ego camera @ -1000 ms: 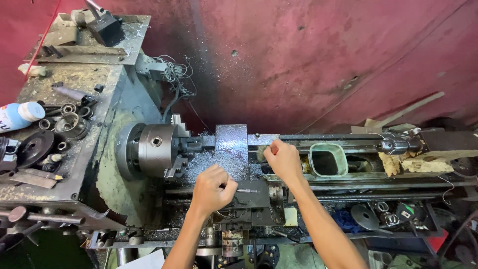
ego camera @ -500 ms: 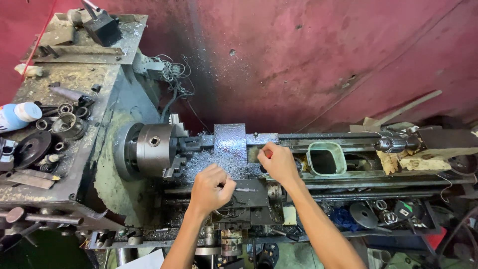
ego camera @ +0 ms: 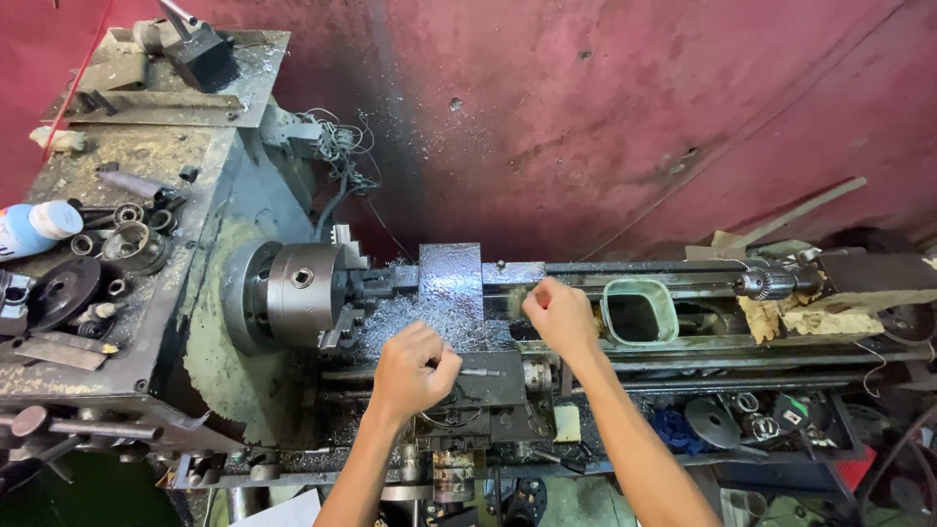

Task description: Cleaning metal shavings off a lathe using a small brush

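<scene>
Left hand fisted on small crank handle just right of lathe chuck, right hand closed on something hidden further right of chuck, metal chips between chuck and hands, green-rimmed tub beyond right hand, blue bottle far left of chuck.

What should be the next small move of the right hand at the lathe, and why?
Probably a short sweep toward the chuck. The right hand is closed on what looks like a small brush at the carriage edge, and metal chips lie heaped between it and the chuck. The left hand rests closed on the carriage handle.
</scene>
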